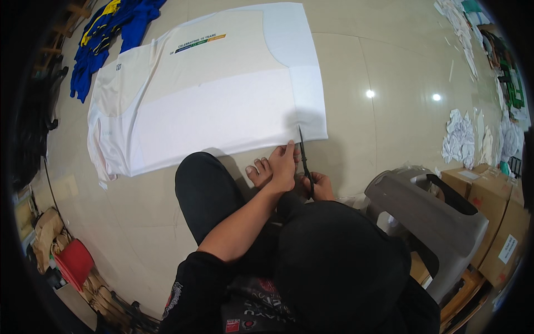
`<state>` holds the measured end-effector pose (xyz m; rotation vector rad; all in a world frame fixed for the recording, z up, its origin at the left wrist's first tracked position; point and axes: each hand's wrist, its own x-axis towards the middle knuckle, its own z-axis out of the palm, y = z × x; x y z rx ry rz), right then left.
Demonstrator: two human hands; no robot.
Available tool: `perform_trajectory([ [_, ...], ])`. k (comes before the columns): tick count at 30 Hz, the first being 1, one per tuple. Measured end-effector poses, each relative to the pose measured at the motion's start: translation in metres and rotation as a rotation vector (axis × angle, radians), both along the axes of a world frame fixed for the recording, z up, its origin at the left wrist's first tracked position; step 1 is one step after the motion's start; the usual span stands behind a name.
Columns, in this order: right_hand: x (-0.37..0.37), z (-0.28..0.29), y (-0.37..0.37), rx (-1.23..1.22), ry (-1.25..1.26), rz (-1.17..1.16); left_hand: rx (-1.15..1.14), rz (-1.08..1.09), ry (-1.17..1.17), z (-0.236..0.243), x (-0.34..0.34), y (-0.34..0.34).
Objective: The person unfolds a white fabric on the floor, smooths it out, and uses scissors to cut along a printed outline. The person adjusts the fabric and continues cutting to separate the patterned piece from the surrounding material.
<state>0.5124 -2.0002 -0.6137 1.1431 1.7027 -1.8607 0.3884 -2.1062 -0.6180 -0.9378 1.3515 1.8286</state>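
Observation:
A large white cloth [222, 119] lies spread on the floor in front of me. A cream shirt-shaped panel [222, 58] with a small coloured print shows on its upper part, and a curved outline runs near the right side. My left hand [283, 164] is at the cloth's near edge, close to the right corner, its fingers pinched on that edge. Just right of it, my right hand [318, 186] grips dark scissors [303, 158] by the handles. The scissors point away from me, with their tip over the cloth's near right part. Whether the blades are apart is hard to see.
My bare foot [258, 172] and bent knee [203, 178] are close to the near edge. A grey plastic stool [431, 217] and cardboard boxes [489, 206] stand at right. Crumpled white scraps [459, 139] lie far right; blue and yellow clothing [114, 33] lies far left.

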Motion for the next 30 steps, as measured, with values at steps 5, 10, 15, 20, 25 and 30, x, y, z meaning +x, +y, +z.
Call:
perform_trajectory([
  [5,-0.011,0.005,0.002,-0.060,-0.001,-0.024,-0.020,-0.011,0.014,0.000,0.000,-0.001],
  [10,-0.022,0.004,0.003,-0.071,0.008,-0.033,-0.018,-0.011,0.048,0.001,0.000,-0.001],
  [15,-0.033,0.007,0.001,-0.071,-0.003,-0.047,-0.016,0.004,0.072,0.006,-0.001,-0.002],
  [20,-0.039,0.012,0.000,-0.083,0.018,-0.081,-0.005,0.001,0.119,0.004,0.000,-0.003],
  [25,-0.037,0.011,0.000,-0.111,0.039,-0.099,-0.004,-0.005,0.104,0.002,0.001,-0.005],
  [30,-0.039,0.010,0.001,-0.051,-0.004,-0.069,-0.005,-0.027,0.097,0.001,0.001,-0.003],
])
